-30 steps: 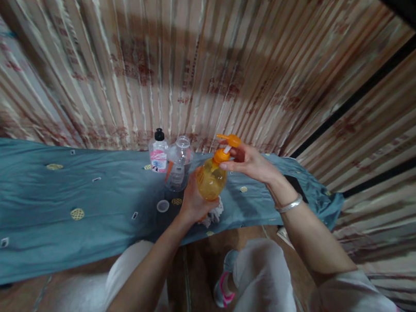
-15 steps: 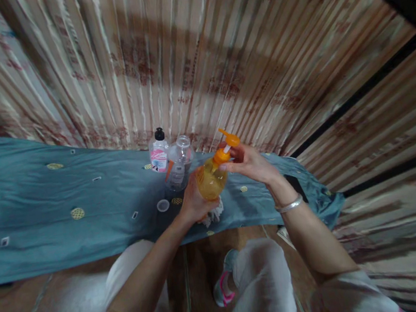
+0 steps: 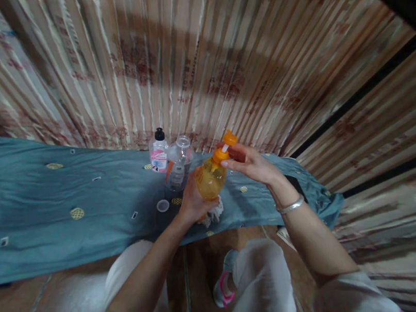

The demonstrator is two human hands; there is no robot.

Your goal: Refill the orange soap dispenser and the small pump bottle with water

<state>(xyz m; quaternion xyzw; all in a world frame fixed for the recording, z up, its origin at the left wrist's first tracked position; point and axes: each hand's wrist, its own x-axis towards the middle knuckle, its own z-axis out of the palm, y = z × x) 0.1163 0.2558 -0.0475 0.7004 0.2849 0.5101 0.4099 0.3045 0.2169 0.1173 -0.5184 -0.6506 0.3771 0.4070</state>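
A pump bottle (image 3: 209, 182) of yellow liquid is held tilted over the cloth-covered surface, its orange pump head (image 3: 229, 138) leaning up to the right. My left hand (image 3: 193, 200) is wrapped round the bottle's body. With thumb and fingers, my right hand (image 3: 250, 161) grips the orange collar (image 3: 220, 155) below the pump head; part of the fingers is hidden behind it. Just left of the held bottle stands a clear open-topped bottle (image 3: 179, 166) with an orange mark on its side. A white crumpled cloth or tassel (image 3: 215, 214) shows beneath the held bottle.
A clear bottle with a pink label and black cap (image 3: 158, 153) stands at the back. A small round lid (image 3: 163, 205) lies on the teal cloth (image 3: 107, 192). Behind hangs a pleated curtain (image 3: 161, 53). A dark flat object (image 3: 296, 188) lies beyond my right wrist.
The orange pump head has turned, so its spout no longer points left. My right fingers have shifted slightly around the collar. My left hand keeps its hold on the bottle.
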